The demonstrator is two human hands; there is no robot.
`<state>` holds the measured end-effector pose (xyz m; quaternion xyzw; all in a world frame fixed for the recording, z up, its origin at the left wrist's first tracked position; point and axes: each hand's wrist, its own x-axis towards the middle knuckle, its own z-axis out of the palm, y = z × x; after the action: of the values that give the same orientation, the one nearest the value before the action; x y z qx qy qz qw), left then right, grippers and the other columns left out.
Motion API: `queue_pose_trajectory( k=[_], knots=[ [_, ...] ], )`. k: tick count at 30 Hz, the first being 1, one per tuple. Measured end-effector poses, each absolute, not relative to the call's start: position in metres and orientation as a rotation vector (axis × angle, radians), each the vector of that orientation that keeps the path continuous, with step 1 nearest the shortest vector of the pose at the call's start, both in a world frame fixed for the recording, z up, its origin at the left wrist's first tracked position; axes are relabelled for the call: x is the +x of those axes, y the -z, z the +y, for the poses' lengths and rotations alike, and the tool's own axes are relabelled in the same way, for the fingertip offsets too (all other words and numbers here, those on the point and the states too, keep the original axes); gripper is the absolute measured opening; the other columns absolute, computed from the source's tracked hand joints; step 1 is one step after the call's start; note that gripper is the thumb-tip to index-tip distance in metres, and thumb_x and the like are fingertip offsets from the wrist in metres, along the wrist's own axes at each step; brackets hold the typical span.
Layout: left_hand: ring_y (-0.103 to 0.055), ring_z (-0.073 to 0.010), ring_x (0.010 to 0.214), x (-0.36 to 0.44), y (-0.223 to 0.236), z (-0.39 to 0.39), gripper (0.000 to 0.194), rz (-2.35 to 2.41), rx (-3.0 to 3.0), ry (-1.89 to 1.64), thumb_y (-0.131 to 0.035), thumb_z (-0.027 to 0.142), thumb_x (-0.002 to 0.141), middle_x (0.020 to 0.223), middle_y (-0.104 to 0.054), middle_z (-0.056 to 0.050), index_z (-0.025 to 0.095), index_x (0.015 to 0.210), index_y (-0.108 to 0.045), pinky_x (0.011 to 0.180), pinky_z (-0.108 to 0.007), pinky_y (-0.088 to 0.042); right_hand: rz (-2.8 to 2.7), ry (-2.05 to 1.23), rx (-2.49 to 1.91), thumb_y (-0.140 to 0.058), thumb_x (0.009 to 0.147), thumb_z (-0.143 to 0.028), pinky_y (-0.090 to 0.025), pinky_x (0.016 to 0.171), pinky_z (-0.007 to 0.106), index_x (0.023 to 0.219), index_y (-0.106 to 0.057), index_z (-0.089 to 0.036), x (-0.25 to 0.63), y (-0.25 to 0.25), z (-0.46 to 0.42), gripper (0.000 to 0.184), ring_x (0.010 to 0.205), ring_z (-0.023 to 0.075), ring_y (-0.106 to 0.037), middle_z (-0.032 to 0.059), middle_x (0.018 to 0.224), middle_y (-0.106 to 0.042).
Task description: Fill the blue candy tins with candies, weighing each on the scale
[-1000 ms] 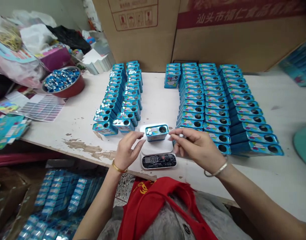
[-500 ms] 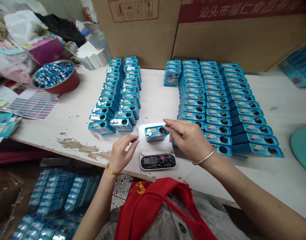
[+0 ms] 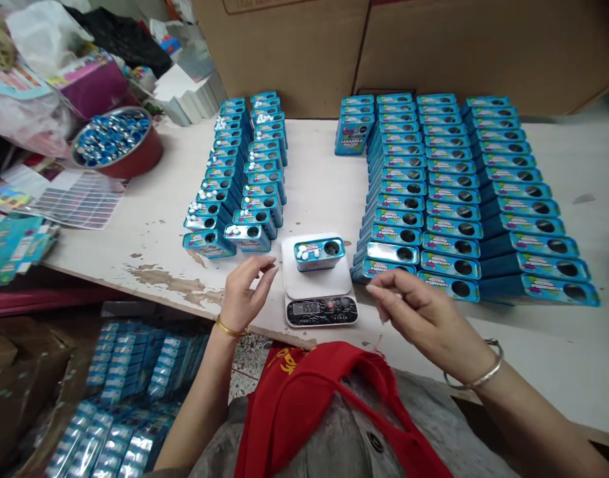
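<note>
And here's the blue tin (image 3: 319, 255), sitting flat on the white pad (image 3: 317, 282) of the digital scale (image 3: 322, 311), a little cluster of white mints (image 3: 302, 251) at its left end and a round dark opening at its right! The display looks like 155.0, though it's small. Both hands are off the tin and well apart, one either side of the scale: the left hand (image 3: 245, 295), gold bangle on the wrist, fingers lightly pinched on nothing I can see, and the right hand (image 3: 424, 322), silver bangle, its fingertips (image 3: 371, 289) just beside the front corner of the right-hand block of tins (image 3: 463, 199). Right there, one bare silver tin (image 3: 386, 252) lies among the blue ones! To the left, the mint-topped block of tins (image 3: 249, 169) comes close to the scale. One upright tin (image 3: 354, 136) at the back seems to read "Caramelo Macio". There's open room on the worn white table (image 3: 314, 179) between the two blocks, and the scale sits near the table's front edge.
</note>
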<state>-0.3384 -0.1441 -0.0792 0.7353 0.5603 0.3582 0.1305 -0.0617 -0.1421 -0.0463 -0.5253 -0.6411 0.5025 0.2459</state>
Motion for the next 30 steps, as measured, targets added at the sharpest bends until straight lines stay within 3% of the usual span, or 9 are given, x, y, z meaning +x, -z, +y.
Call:
queue_pose_trajectory(
  k=[6,10,17,30],
  knots=[
    [-0.059,-0.0128,0.080,-0.334,0.077,-0.144,0.019,1.633,2.160,-1.038,-0.052,0.025,0.089,0.087,-0.064,-0.004,0.018,0.105,-0.059,0.068,-0.026,-0.048,-1.520,-1.617,-1.591,-0.046,0.087,-0.053,-0.028,0.046,0.024,0.073,-0.049,-0.020,-0.036,0.120,-0.174,0.036,0.049,0.0099,-0.036,-0.0034,0.055,-0.045],
    [-0.056,-0.0184,0.102,-0.327,0.075,-0.143,0.032,1.660,2.298,-1.018,-0.055,0.027,0.087,0.109,-0.060,-0.009,0.021,0.118,-0.055,0.086,-0.035,-0.047,-1.456,-1.633,-1.614,-0.046,0.085,-0.057,-0.027,0.047,0.025,0.065,-0.045,-0.021,-0.028,0.146,-0.182,0.041,0.048,0.0102,-0.035,-0.0037,0.052,-0.045],
    [-0.031,-0.0301,0.134,-0.306,0.069,-0.142,0.059,1.740,2.616,-0.708,-0.059,0.043,0.083,0.143,-0.039,-0.013,0.024,0.135,-0.040,0.106,-0.050,-0.028,-1.445,-1.654,-1.586,-0.042,0.086,-0.058,-0.031,0.050,0.025,0.064,-0.043,-0.021,-0.026,0.161,-0.184,0.043,0.047,0.0109,-0.038,-0.0037,0.050,-0.047],
    [-0.018,-0.0274,0.141,-0.265,0.063,-0.111,0.052,1.533,2.669,-0.667,-0.044,0.036,0.092,0.147,-0.033,-0.013,0.020,0.140,-0.032,0.112,-0.054,-0.014,-1.360,-1.702,-1.535,-0.042,0.086,-0.058,-0.032,0.050,0.025,0.066,-0.045,-0.021,-0.025,0.166,-0.182,0.042,0.049,0.0118,-0.040,-0.0034,0.051,-0.047]
  ],
)
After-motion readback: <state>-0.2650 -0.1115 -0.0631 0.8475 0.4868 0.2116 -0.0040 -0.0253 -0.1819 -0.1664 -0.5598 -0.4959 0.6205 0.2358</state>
